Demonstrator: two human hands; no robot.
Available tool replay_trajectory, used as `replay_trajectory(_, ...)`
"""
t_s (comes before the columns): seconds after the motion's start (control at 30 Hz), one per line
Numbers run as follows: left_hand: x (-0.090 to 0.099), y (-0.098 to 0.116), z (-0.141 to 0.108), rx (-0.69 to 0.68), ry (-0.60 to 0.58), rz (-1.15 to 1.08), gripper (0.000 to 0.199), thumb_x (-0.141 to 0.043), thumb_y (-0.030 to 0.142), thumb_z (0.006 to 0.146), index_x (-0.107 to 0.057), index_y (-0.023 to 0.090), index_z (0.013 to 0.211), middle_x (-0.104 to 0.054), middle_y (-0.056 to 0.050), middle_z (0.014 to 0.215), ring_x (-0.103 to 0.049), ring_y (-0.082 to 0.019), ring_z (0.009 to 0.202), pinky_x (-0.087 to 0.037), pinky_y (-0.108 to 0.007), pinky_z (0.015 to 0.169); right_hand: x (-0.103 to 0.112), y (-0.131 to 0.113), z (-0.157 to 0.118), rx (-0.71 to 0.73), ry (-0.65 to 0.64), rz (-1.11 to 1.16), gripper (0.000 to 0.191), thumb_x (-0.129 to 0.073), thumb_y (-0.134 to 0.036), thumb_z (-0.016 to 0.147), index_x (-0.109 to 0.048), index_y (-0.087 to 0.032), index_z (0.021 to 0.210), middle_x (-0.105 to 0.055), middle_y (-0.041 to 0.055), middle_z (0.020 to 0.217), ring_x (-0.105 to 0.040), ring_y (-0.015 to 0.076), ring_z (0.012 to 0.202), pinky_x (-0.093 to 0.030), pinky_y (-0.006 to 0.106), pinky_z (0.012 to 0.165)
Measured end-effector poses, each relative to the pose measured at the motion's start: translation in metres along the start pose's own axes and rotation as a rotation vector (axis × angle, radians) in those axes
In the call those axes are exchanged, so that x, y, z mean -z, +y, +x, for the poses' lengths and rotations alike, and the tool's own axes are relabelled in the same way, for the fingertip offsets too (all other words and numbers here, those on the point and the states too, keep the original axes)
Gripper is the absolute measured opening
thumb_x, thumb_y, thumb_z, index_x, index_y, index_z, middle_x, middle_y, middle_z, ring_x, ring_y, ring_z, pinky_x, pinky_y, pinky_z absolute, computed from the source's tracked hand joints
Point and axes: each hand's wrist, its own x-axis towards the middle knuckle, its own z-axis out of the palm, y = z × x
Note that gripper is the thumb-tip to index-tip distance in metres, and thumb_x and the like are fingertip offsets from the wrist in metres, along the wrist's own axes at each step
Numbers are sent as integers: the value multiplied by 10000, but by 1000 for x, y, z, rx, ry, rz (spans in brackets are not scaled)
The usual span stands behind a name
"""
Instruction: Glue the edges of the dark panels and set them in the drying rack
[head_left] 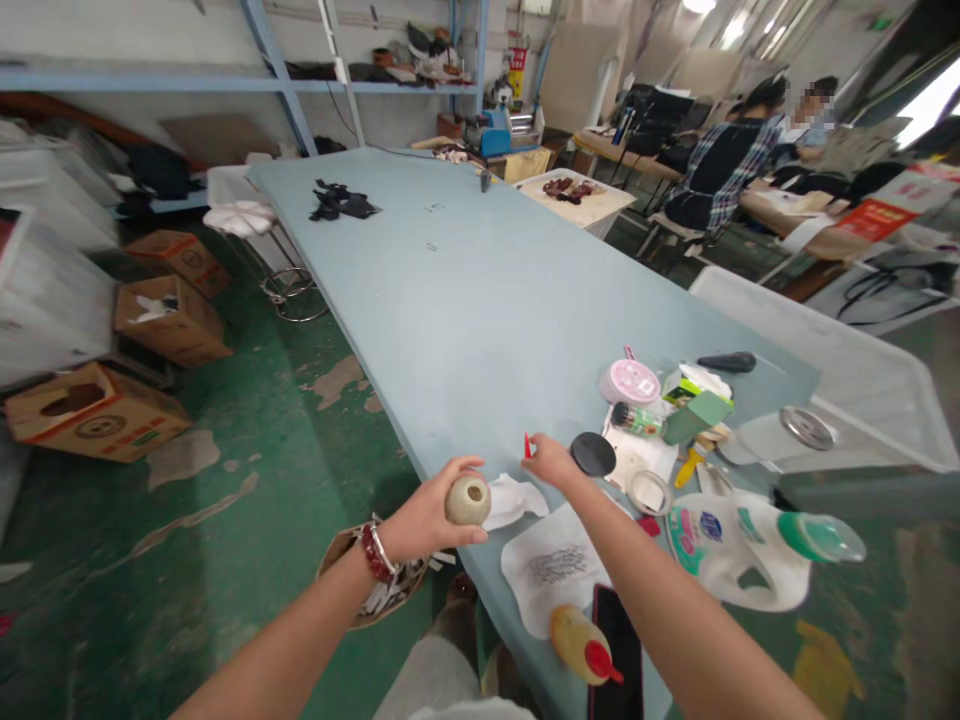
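My left hand point(431, 515) is wrapped round a beige squeeze bottle point(466, 500), held over the near left edge of the table. Its top faces me with an uncovered dark hole. To the right, my right hand point(547, 460) pinches a small red nozzle cap point(527, 446) just above the tabletop, apart from the bottle. Between the hands lies a crumpled white cloth or paper point(517, 500). A similar yellowish bottle with a red tip point(581, 645) lies nearer me, beside a black phone-like slab point(619, 650). Black marks cover a white sheet point(551, 565) under my right forearm.
On the right stand a detergent bottle point(739, 545), a pink round container point(630, 381), a black disc point(592, 454), a tape roll point(649, 492) and a yellow-handled brush point(694, 460). Black scraps point(341, 201) lie on the far tabletop. A scrap-filled basket point(352, 550) sits below left.
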Motion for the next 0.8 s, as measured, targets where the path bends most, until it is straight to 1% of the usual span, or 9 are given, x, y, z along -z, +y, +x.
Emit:
replay_trajectory(0.1, 1, -21, -4, 25, 132, 26, 794, -821, 388, 648, -412, 208, 1303, -592, -72, 1167, -601, -225, 1024, -455, -337, 929, -23, 9, 17, -69, 73, -186, 306, -624, -365, 933, -582, -165, 1161, -583, 89, 1173, -592, 244, 1026, -521, 463, 885)
replay_trajectory(0.17, 0, -37, 5, 48, 224, 45, 766, -821, 376, 642, -440, 203, 1284, -584, -73, 1170, -593, -230, 1037, -452, -343, 939, -33, 14, 23, -69, 107, -262, 310, -623, -362, 934, -580, -166, 1171, -578, 93, 1192, -586, 252, 1051, -513, 476, 905)
replay_trajectory(0.27, -1, -60, 36, 54, 332, 20, 720, -803, 341, 645, -449, 189, 1254, -580, -68, 1138, -590, -209, 998, -458, -337, 924, -38, 20, 25, -25, 162, -298, 311, -634, -358, 927, -584, -168, 1169, -579, 93, 1200, -583, 256, 1064, -508, 485, 917)
replay_trajectory(0.37, -5, -80, 79, 41, 419, -34, 687, -780, 324, 639, -437, 193, 1220, -581, -53, 1098, -598, -182, 934, -475, -333, 897, -31, 31, 10, 59, 251, -250, 330, -640, -363, 922, -579, -171, 1184, -579, 96, 1207, -585, 256, 1062, -502, 488, 926)
replay_trajectory(0.47, -12, -97, 118, 7, 500, -41, 658, -758, 343, 646, -439, 207, 1204, -583, -55, 1094, -613, -189, 931, -481, -368, 911, -9, 56, -31, 149, 393, -167, 378, -639, -385, 917, -556, -182, 1224, -593, 88, 1194, -599, 232, 1017, -497, 456, 923)
replay_trajectory(0.57, -20, -116, 141, -10, 574, 6, 656, -771, 361, 628, -467, 219, 1191, -586, -89, 1143, -619, -235, 1018, -473, -423, 957, 23, 99, -97, 128, 633, -90, 422, -584, -488, 914, -548, -191, 1211, -629, 72, 1092, -609, 203, 907, -504, 375, 861)
replay_trajectory(0.7, -28, -140, 141, 1, 521, 54, 794, -768, 398, 651, -409, 214, 1335, -595, -124, 1220, -625, -272, 1085, -472, -467, 990, 64, 173, -184, -150, 1121, 13, 549, -516, -647, 873, -523, -154, 1113, -585, 98, 963, -560, 240, 823, -477, 419, 796)
replay_trajectory(0.73, -28, -143, 138, 8, 492, 66, 851, -764, 413, 660, -369, 206, 1385, -581, -137, 1269, -609, -283, 1133, -458, -475, 1016, 72, 192, -197, -220, 1203, 48, 568, -553, -646, 852, -508, -144, 1115, -571, 105, 973, -553, 245, 822, -472, 428, 788)
replay_trajectory(0.8, -26, -147, 128, 34, 430, 85, 962, -760, 436, 666, -277, 197, 1463, -514, -163, 1388, -536, -301, 1260, -403, -481, 1082, 84, 225, -207, -295, 1234, 138, 545, -680, -573, 802, -516, -148, 1102, -558, 105, 1034, -556, 249, 891, -480, 419, 794)
